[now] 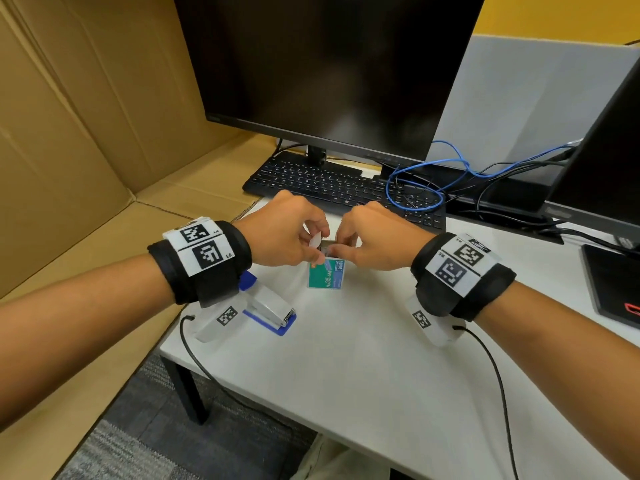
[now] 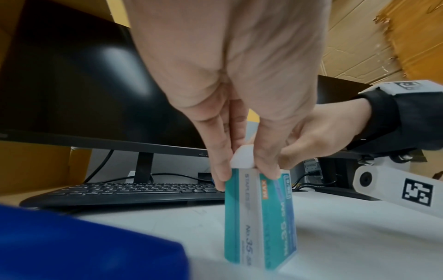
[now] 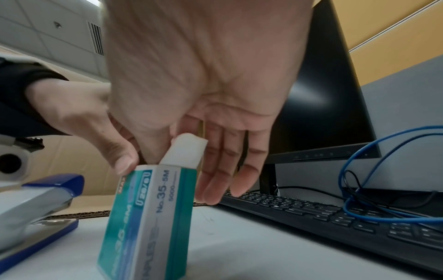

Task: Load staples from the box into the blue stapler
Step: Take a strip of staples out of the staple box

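A teal staple box (image 1: 326,277) (image 2: 258,217) (image 3: 148,217) stands upright on the white table (image 1: 346,375), its white flap (image 1: 315,242) (image 3: 184,151) raised. My left hand (image 1: 317,252) (image 2: 249,176) pinches the top of the box between thumb and fingers. My right hand (image 1: 337,249) (image 3: 167,157) pinches with thumb and forefinger at the box's open mouth, where a bit of grey staple metal shows; its other fingers (image 3: 215,181) hang behind the flap. The blue and grey stapler (image 1: 273,311) (image 3: 31,208) lies to the near left, under my left wrist, untouched.
A black keyboard (image 1: 329,185) and monitor (image 1: 329,64) stand just behind the hands. Blue and black cables (image 1: 415,188) trail at the right, with a second monitor (image 1: 606,150) and a black pad (image 1: 613,282). Cardboard (image 1: 69,133) walls the left.
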Tool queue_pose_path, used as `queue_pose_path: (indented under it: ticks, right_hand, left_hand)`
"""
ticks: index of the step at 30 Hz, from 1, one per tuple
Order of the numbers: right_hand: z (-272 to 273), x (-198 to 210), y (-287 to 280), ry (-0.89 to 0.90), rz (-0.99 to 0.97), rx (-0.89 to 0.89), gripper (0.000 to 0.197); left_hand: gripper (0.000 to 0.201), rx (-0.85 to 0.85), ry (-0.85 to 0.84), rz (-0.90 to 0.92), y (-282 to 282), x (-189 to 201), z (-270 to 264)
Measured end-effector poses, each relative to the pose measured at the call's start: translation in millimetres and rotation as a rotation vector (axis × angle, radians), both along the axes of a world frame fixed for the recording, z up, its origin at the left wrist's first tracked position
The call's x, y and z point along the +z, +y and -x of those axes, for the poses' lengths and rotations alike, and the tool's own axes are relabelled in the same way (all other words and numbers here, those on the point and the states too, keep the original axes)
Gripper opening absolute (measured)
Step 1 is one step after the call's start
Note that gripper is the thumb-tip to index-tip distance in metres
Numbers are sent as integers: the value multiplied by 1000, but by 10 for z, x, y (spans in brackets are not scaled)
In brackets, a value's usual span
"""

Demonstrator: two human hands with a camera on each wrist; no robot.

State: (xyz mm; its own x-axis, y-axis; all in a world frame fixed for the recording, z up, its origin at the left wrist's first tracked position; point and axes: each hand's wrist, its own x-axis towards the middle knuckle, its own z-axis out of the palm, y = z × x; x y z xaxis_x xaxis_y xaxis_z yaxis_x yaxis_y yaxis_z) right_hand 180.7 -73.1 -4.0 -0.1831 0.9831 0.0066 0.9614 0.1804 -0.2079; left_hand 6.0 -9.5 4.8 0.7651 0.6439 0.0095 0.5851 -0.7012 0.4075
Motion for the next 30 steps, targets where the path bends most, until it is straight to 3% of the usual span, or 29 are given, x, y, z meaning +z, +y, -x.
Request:
queue_pose_path:
  ticks: [5, 13, 22, 30]
  right_hand:
    - [110, 120, 122, -23, 122, 59, 19]
    - [256, 227, 260, -156, 242, 47, 18]
    - [160, 181, 219, -64, 142, 97, 11]
    - [34, 285, 227, 47, 191, 86, 8]
  left_hand:
    - [34, -18, 48, -41, -6, 54, -32]
    - [42, -27, 98, -44, 2, 123, -55]
    - [43, -35, 105, -40, -25, 141, -67]
    - [50, -30, 96, 13, 0, 136, -71]
